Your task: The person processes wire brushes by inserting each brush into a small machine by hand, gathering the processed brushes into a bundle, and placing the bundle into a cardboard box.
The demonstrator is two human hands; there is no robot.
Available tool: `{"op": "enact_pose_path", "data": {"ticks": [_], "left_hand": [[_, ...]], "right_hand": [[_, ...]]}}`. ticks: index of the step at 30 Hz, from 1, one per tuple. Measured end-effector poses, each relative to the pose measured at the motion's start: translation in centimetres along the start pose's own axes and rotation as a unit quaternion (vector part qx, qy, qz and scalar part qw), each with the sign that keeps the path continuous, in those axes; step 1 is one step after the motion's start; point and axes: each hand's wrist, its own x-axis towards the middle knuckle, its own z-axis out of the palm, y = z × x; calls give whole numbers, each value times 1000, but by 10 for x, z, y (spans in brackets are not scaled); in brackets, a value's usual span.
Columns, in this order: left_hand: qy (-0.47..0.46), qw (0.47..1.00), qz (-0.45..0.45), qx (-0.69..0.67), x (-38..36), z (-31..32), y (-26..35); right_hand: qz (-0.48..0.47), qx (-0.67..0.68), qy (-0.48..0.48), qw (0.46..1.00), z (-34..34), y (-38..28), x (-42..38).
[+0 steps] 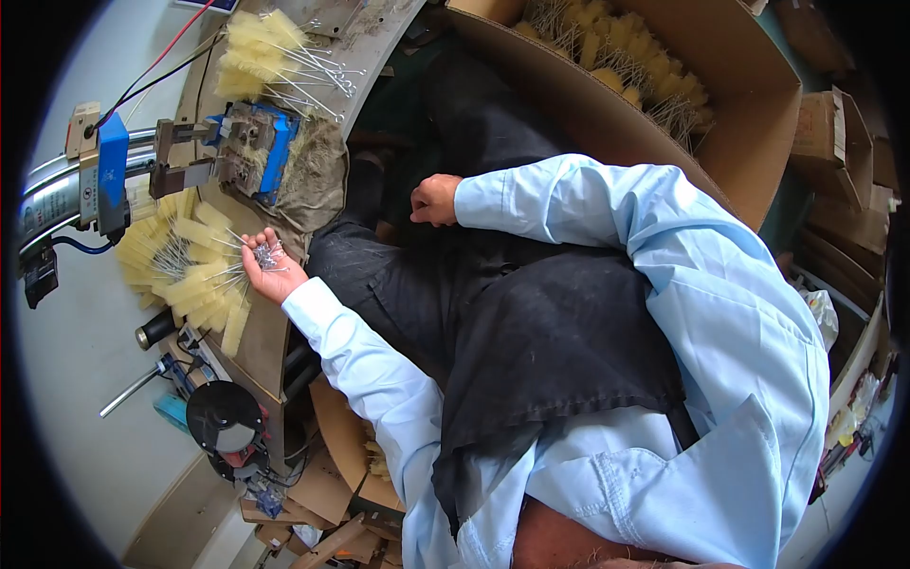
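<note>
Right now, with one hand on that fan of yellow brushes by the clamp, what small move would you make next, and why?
Probably draw one brush out of the fan and carry it toward the blue clamp fixture. The left hand already pinches the bunched wire stems, the fixture sits just beyond on the same bench, and the right hand rests idle near the lap.

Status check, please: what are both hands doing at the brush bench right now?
Left hand gripping the wire stems of a fan of yellow brushes on the bench. Right hand closed over the lap, contents unclear. Blue clamp machine beside the fan, not touching.
</note>
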Motion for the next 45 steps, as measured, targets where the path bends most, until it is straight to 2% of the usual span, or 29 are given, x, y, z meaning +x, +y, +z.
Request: {"op": "enact_pose_path", "data": {"ticks": [6, 21, 23, 34, 38, 41, 45], "left_hand": [[-16, 1000, -9, -15, 0, -4, 2], [-47, 998, -26, -45, 8, -9, 1], [-9, 1000, -9, -17, 5, -7, 0], [6, 1000, 20, 19, -1, -1, 0], [-28, 1000, 8, 3, 8, -16, 2], [-31, 999, -15, 5, 17, -27, 5], [-46, 997, -55, 40, 31, -29, 9]], "right_hand": [[-30, -14, -4, 999, 3, -3, -7], [-1, -6, 5, 1000, -6, 0, -1], [-6, -13, 1, 1000, -6, 0, -3], [-31, -35, -4, 999, 10, 0, 1], [-56, -57, -8, 997, 16, 8, 10], [-39, -52, 4, 998, 8, 2, 5], [-68, -50, 61, 995, 11, 4, 12]]}}
